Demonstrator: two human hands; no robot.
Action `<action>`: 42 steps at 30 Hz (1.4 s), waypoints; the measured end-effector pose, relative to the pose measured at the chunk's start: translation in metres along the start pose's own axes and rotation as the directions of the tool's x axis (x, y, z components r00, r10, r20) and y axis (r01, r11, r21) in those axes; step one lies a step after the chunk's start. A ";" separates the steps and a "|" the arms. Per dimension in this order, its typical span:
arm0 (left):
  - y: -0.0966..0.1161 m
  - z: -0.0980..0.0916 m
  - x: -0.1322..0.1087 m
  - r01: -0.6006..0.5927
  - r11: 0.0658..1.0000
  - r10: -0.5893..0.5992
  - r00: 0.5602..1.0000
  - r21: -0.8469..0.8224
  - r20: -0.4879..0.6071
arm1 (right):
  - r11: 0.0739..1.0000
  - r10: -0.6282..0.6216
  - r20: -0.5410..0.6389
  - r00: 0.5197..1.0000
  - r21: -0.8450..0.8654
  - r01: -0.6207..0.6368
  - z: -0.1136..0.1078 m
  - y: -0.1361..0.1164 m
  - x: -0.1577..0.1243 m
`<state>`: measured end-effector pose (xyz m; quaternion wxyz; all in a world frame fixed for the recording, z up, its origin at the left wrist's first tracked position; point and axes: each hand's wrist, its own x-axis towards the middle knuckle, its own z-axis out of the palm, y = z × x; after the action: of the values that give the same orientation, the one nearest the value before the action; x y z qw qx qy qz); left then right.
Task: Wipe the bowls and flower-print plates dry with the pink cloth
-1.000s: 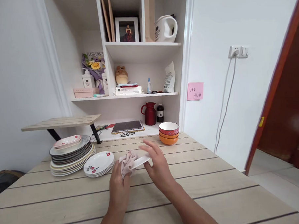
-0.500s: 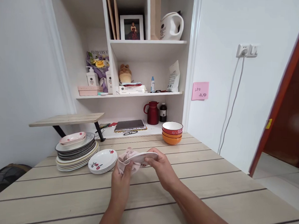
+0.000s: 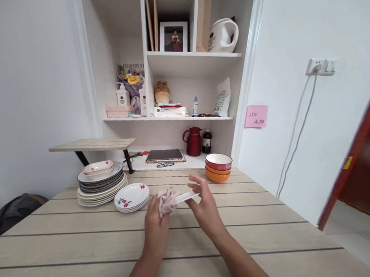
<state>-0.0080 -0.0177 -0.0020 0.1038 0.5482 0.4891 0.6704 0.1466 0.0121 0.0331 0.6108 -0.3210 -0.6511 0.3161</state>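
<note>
A small white plate (image 3: 186, 197), seen almost edge-on and tilted, is held above the table in front of me. My left hand (image 3: 156, 222) is closed around a crumpled pale pink cloth (image 3: 168, 202), which wraps the plate's left side. At the plate's right edge is my right hand (image 3: 205, 209), its fingers spread and its thumb close to the rim; I cannot tell if the thumb touches. Left of my hands lies a short stack of white plates with red flowers (image 3: 132, 196).
A taller stack of plates (image 3: 100, 188), topped by a pink-dotted dish (image 3: 97, 167), stands by a small wooden riser (image 3: 92, 144). Stacked bowls (image 3: 218, 172), red over orange, are at the table's far right. Behind are a red jug (image 3: 194, 142) and a laptop (image 3: 165, 155).
My right hand has loosened from the plate, its fingers now spread. The plate has turned more edge-on, and the cloth is bunched around its left side. The view has shifted slightly left.
</note>
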 end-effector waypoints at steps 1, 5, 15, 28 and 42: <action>-0.004 -0.001 -0.001 -0.071 0.996 0.072 0.997 0.054 -0.011 | 0.983 -0.133 0.003 0.991 -0.125 0.133 -0.002 0.001 0.001; -0.013 -0.003 -0.003 -0.241 0.953 0.240 0.970 0.181 0.026 | 0.858 -0.328 0.155 0.932 -0.363 0.363 -0.008 0.003 0.003; 0.018 -0.001 0.003 0.183 0.956 -0.178 0.983 -0.228 0.044 | 0.979 0.028 0.239 0.971 0.189 -0.074 -0.008 -0.003 0.001; 0.012 0.003 0.003 0.228 0.943 -0.228 0.973 -0.242 0.031 | 0.911 0.237 0.121 0.964 0.317 -0.264 0.007 -0.008 -0.004; 0.013 -0.001 0.006 0.158 0.970 -0.151 0.987 -0.183 0.049 | 0.997 0.034 0.207 0.978 0.055 -0.046 -0.006 -0.007 0.000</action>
<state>-0.0061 -0.0208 0.0118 0.2148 0.5079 0.4636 0.6935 0.1523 0.0085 0.0392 0.5429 -0.2814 -0.6945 0.3791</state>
